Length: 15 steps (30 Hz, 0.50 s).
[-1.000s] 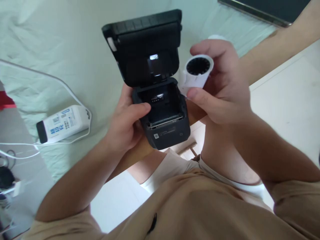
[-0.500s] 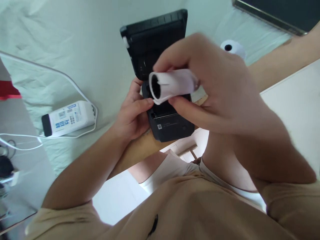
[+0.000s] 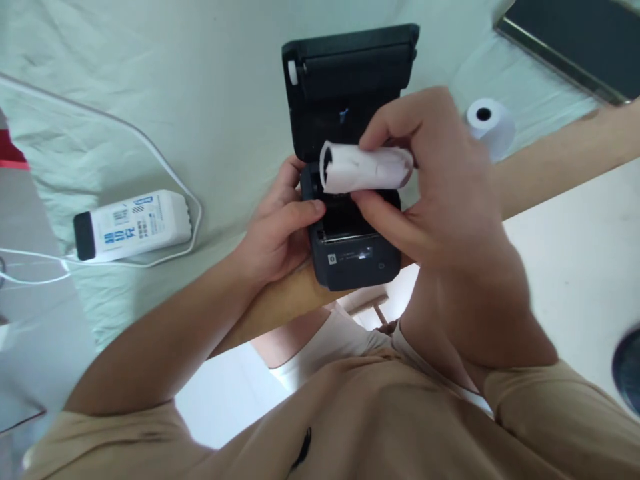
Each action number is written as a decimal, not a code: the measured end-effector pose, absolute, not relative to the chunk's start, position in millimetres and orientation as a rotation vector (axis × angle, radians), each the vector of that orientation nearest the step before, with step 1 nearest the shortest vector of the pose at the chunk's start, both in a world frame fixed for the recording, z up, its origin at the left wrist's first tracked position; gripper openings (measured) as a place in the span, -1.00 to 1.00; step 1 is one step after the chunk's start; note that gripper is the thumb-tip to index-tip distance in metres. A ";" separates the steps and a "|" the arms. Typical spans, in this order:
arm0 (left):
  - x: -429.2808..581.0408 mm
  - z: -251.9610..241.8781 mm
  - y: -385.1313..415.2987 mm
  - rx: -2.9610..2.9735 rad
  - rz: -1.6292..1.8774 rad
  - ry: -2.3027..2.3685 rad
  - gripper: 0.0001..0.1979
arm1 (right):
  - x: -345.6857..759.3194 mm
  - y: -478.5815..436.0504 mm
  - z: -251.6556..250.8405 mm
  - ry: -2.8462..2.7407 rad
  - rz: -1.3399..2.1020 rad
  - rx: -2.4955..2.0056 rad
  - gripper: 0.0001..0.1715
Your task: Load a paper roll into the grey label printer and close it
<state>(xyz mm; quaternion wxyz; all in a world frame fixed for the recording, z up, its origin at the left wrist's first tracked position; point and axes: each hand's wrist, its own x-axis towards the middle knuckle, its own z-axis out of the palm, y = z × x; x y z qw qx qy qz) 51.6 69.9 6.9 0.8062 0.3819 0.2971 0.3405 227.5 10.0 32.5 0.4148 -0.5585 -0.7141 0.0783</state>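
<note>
A small black label printer (image 3: 357, 257) sits at the table's front edge with its lid (image 3: 350, 73) raised. My left hand (image 3: 283, 230) grips the printer's left side, thumb on the rim of the paper bay. Between the thumb and fingers of my right hand (image 3: 435, 173) is a thin, hollow paper roll (image 3: 367, 168), held sideways just above the open bay. Its dark inside shows at the left end. A fuller white paper roll (image 3: 493, 127) stands on the cloth, right of and behind my right hand.
A white power strip (image 3: 137, 227) with a black end lies at left, a white cable (image 3: 135, 133) looping around it. A dark flat device (image 3: 575, 43) lies at the back right. Pale green cloth (image 3: 225, 87) covers the table; its wooden edge (image 3: 270, 310) shows in front.
My right hand has turned the paper roll so that its open end faces me less. The view has shifted, so the printer and both hands appear further right.
</note>
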 end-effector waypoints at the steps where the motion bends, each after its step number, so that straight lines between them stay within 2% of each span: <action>1: 51.2 5.6 69.9 0.821 0.726 0.637 -0.63 | 228.3 9.0 32.1 -1.765 0.168 -1.389 -0.70; 7: 47.9 -1.0 71.8 0.845 0.743 0.607 -0.61 | 238.1 3.5 26.0 -1.783 0.213 -1.338 -0.67; 12: 43.2 -2.6 75.4 0.928 0.655 0.651 -0.27 | 236.3 2.4 22.5 -1.725 0.262 -1.351 -0.70; 15: 43.2 -1.5 75.1 0.934 0.639 0.689 -0.33 | 231.7 3.5 20.2 -1.659 0.298 -1.347 -0.70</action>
